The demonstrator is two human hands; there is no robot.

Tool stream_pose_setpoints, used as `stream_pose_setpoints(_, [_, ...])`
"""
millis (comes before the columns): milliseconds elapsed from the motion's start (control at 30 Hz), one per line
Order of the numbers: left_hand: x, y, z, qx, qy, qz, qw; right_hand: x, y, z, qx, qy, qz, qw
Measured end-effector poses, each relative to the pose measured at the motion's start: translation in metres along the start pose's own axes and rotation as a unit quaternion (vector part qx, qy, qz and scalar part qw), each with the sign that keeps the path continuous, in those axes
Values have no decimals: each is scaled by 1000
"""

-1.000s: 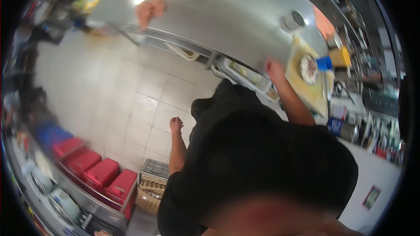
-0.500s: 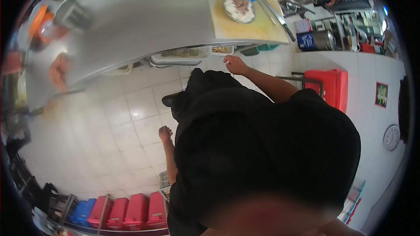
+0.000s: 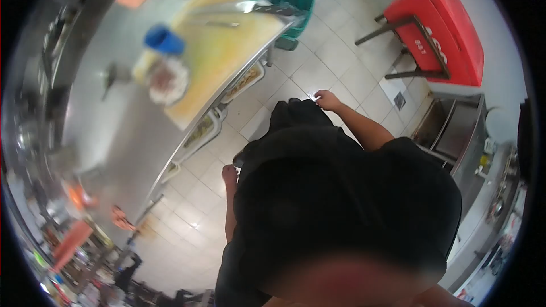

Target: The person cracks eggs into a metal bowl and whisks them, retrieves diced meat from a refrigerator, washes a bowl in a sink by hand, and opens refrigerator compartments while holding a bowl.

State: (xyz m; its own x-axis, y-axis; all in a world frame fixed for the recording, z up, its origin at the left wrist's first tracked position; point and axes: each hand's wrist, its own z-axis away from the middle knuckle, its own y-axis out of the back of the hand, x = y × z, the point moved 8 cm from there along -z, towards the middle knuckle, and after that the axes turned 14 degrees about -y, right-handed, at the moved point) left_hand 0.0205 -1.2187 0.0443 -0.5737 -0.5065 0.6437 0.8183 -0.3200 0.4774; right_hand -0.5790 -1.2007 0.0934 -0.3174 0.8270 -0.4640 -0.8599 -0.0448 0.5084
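Low at my side, over the tiled floor, hangs my left hand (image 3: 230, 175) with its fingers curled in and no object showing in them. My right hand (image 3: 328, 100) is held forward of my body, loosely closed, also with nothing visible in it. Neither touches the steel counter (image 3: 114, 131) to the left. On that counter a yellowed cutting board (image 3: 227, 40) carries a blurred round bowl of white and brownish food (image 3: 168, 81), a blue cup (image 3: 164, 40) and a knife (image 3: 272, 9).
Trays of food (image 3: 200, 136) sit under the counter edge. A green bin (image 3: 296, 3) stands at the counter's end. Ahead right are a red lidded bin (image 3: 438, 34) on a metal frame and a steel sink (image 3: 455, 128). Tiled floor (image 3: 301, 68) lies between.
My body and view have turned right. The counter now slants along the left, the red bin appears larger and farther up, and the sink has come into view. Both hands stay loosely closed.
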Motion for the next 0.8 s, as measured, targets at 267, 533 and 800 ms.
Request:
stream_pose_setpoints(267, [323,-243,-67,-306,-216,-80,924,215,207,21,221,-156,-25,962])
stream_pose_setpoints(533, [453,-434,-68,-443,-208,-107,865,24,388,82,398,229,-202,865])
stream_pose_setpoints(800, [554,-571,-35,-519,-375,-236,730,231,354,30,336,-63,-203,918])
